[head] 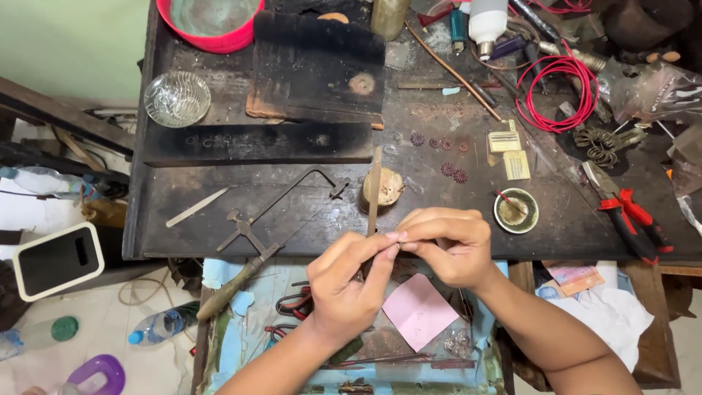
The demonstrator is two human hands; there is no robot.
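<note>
Your left hand (pixel 344 285) and right hand (pixel 450 245) meet at lower centre of the frame, fingers (pixel 380 245) of both pinched shut on a thin dark metal strip (pixel 374 192) that runs up over the dark scarred wooden tabletop (pixel 292 205). What the fingertips press between them looks tiny, perhaps a small piece. A pink square paper (pixel 418 310) lies just below your hands; red-handled pliers (pixel 629 216) rest well apart at right.

Dark, scarred wooden workbench (pixel 219 197). Far left: red plastic basin (pixel 210 22); beside it, clear cut-glass bowl (pixel 177 98). Centre: metal-framed jeweller's saw with wooden handle (pixel 267 227). Right: coil of red wire (pixel 557 91), red-handled pliers (pixel 629 212), small round dish (pixel 516 211). Near: pink paper square (pixel 419 311). Floor left: clear plastic bottle with blue cap (pixel 162 325).
</note>
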